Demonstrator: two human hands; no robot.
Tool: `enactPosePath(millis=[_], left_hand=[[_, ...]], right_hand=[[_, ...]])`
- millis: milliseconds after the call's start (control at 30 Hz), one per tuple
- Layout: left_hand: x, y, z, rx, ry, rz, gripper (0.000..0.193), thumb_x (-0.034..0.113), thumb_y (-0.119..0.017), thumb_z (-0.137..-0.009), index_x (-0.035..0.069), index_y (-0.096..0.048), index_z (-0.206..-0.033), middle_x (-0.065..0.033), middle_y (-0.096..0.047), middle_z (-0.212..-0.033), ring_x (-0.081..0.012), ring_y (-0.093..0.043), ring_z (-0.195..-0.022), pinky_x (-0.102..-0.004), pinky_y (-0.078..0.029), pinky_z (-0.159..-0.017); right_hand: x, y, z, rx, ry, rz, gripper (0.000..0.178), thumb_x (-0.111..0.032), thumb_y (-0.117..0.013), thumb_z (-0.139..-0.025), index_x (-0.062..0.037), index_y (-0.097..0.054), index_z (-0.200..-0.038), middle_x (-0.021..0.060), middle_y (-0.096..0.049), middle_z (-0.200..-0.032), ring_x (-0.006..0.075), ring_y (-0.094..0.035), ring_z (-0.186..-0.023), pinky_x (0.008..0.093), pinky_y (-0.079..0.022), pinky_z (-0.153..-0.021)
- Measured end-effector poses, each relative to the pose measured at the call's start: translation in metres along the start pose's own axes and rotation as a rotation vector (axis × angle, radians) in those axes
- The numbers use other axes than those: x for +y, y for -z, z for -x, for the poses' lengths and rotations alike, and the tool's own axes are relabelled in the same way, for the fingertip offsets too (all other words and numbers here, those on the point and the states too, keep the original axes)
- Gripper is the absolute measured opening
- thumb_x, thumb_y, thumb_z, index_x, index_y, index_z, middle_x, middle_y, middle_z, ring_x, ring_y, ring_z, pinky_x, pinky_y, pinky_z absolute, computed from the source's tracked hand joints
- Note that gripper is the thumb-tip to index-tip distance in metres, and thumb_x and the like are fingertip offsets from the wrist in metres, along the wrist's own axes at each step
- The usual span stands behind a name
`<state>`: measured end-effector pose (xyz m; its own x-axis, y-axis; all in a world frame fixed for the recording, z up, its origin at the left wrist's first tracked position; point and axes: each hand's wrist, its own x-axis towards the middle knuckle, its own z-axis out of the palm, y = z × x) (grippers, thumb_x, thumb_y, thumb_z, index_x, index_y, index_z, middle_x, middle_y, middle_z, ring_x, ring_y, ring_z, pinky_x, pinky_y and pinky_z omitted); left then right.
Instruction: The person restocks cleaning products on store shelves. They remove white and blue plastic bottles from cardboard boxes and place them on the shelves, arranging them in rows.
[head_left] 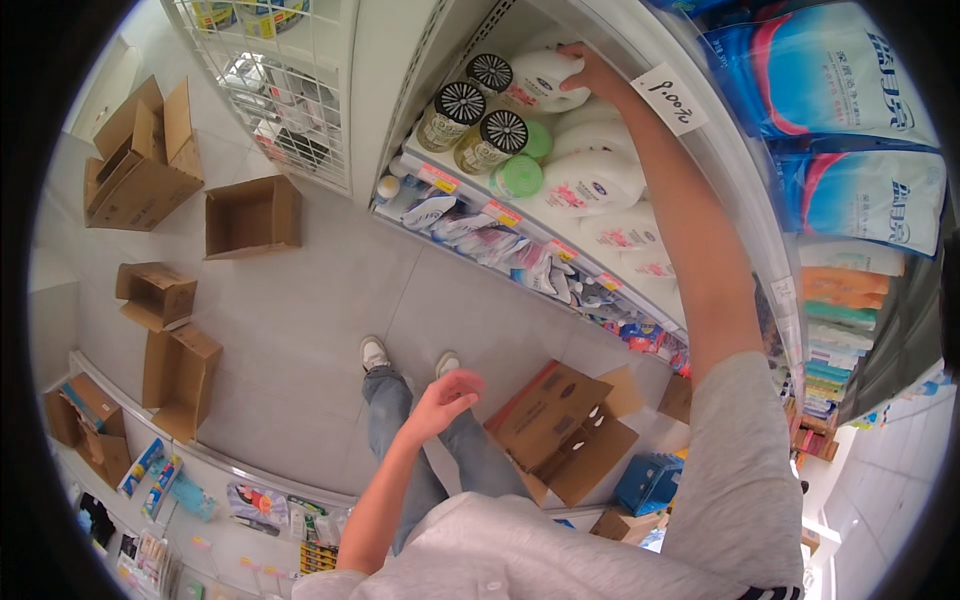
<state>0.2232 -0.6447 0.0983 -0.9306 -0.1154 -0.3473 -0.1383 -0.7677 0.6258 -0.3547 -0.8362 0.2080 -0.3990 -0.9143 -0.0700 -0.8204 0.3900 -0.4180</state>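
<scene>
My right hand (592, 72) reaches deep into the shelf, its fingers closed at the end of a white plastic bottle (538, 80) that lies on its side at the back. More white bottles with pink flower prints (585, 185) lie in front of it, some with green caps (518, 176). To their left stand jars with black patterned lids (503, 132). My left hand (441, 404) hangs in front of my legs over the floor, empty, its fingers loosely bent and the thumb apart from them.
Under the bottles, a lower shelf holds bagged packs (480, 232). An opened carton (565, 430) and a blue basket (648, 482) stand by my right leg. Several cardboard boxes (253, 217) sit on the floor at left. Blue-white bags (835, 75) fill the right side.
</scene>
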Motion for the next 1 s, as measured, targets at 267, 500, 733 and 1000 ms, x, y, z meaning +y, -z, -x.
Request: enactPosePath(millis=[267,500,733,1000], left_hand=[[0.019,0.009,0.016,0.038,0.058,-0.075,0.032,0.001,-0.056,-0.090,0.002,-0.052,-0.122,-0.0100,-0.060,-0.116,-0.0178,-0.058,-0.108,-0.0327,-0.046,-0.093],[0.013,0.019,0.031,0.038,0.213,-0.140,0.032,0.003,-0.060,-0.089,0.004,-0.054,-0.120,-0.0070,-0.061,-0.114,-0.0152,-0.058,-0.105,-0.0300,-0.047,-0.090],[0.010,0.032,0.039,0.052,0.213,-0.087,0.032,0.006,-0.061,-0.089,0.004,-0.054,-0.121,-0.0069,-0.061,-0.114,-0.0153,-0.058,-0.103,-0.0300,-0.046,-0.089],[0.011,0.036,0.031,-0.023,0.223,-0.190,0.031,0.008,-0.059,-0.091,0.003,-0.054,-0.121,-0.0079,-0.062,-0.112,-0.0154,-0.058,-0.103,-0.0307,-0.046,-0.089]], right_hand=[[-0.021,-0.018,0.015,0.201,0.001,0.110,0.063,-0.011,-0.079,-0.066,-0.0077,-0.057,-0.125,0.0165,-0.061,-0.120,0.0299,-0.058,-0.110,0.0364,-0.043,-0.096],[-0.032,-0.025,0.030,0.293,-0.018,0.195,0.057,-0.012,-0.076,-0.070,-0.0067,-0.057,-0.123,0.0171,-0.061,-0.116,0.0313,-0.059,-0.106,0.0384,-0.045,-0.093],[-0.046,-0.024,0.036,0.338,-0.027,0.231,0.051,-0.012,-0.073,-0.074,-0.0057,-0.056,-0.122,0.0176,-0.062,-0.113,0.0326,-0.060,-0.103,0.0404,-0.047,-0.090],[-0.082,-0.019,0.078,0.538,-0.097,0.395,0.045,-0.013,-0.070,-0.078,-0.0046,-0.055,-0.120,0.0182,-0.062,-0.109,0.0341,-0.061,-0.099,0.0427,-0.050,-0.087]])
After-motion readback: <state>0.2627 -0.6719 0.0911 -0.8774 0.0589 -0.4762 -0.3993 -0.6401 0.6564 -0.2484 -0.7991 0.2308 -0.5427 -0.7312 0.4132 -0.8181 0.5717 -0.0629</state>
